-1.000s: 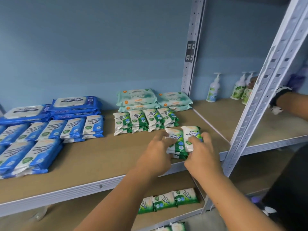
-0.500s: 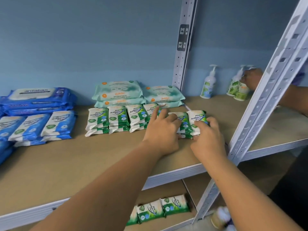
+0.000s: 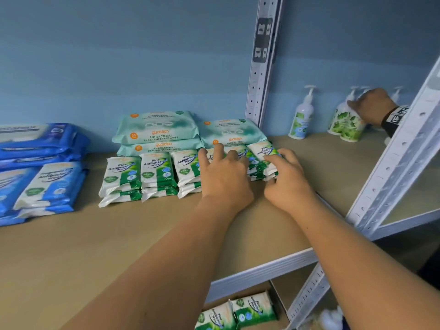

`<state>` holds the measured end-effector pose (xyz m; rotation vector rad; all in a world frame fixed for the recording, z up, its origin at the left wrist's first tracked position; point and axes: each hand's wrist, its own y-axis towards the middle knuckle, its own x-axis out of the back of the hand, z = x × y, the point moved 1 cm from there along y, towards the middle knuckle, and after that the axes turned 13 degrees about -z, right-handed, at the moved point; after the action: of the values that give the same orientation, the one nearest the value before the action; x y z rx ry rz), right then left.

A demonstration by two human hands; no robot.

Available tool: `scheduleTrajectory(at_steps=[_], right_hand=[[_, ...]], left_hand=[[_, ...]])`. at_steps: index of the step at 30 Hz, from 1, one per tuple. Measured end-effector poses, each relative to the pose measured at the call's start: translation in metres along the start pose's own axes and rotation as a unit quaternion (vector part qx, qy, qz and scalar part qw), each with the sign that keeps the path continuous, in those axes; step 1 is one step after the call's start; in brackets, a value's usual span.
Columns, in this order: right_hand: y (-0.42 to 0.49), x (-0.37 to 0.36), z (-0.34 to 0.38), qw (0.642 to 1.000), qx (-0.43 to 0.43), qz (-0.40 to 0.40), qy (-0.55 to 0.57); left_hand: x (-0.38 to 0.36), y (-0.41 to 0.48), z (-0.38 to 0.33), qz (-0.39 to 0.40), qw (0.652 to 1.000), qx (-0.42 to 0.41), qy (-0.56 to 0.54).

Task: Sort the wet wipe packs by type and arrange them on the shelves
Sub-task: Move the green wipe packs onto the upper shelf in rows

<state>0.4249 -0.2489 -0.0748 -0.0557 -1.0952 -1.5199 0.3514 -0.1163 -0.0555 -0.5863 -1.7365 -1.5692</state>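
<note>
Pine packs [image 3: 157, 172] are white and green. Big packs [image 3: 157, 127] are pale teal with orange dots; bottles [image 3: 340, 120] bear green leaves.

1. Looks like a shop stockroom or a store aisle
2. Slotted metal uprights [image 3: 263, 67] carry plain board shelves [image 3: 95, 246]
3. Retail wipes lie in rows and stacks by kind: blue packs [image 3: 54, 184], teal packs [image 3: 157, 129], green packs [image 3: 156, 171]
4. Pump bottles [image 3: 302, 117] stand in the next bay against a bare blue wall [image 3: 119, 55]

A white pump bottle [image 3: 302, 120] stands by the blue wall [image 3: 119, 55]. Further right, another person's hand [image 3: 372, 106], wearing a black wristband [image 3: 394, 117], is at two leaf-printed bottles [image 3: 344, 121].
</note>
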Motion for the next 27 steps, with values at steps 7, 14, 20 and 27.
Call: scheduleTrajectory(at_steps=[7,14,20,27], right_hand=[[-0.003,0.010,0.011,0.999,-0.004,-0.041,-0.030],[0.000,0.010,0.007,0.991,-0.002,-0.072,-0.112],[0.001,0.010,0.004,0.989,-0.012,-0.078,-0.127],[0.007,0.008,-0.007,0.992,-0.016,-0.076,-0.100]], left_hand=[[0.003,0.000,0.006,-0.019,0.998,0.029,-0.058],[0.001,0.000,0.008,-0.037,0.998,0.032,-0.045],[0.000,0.002,0.006,-0.020,0.999,0.029,-0.018],[-0.003,0.001,0.005,-0.026,0.998,0.039,-0.030]])
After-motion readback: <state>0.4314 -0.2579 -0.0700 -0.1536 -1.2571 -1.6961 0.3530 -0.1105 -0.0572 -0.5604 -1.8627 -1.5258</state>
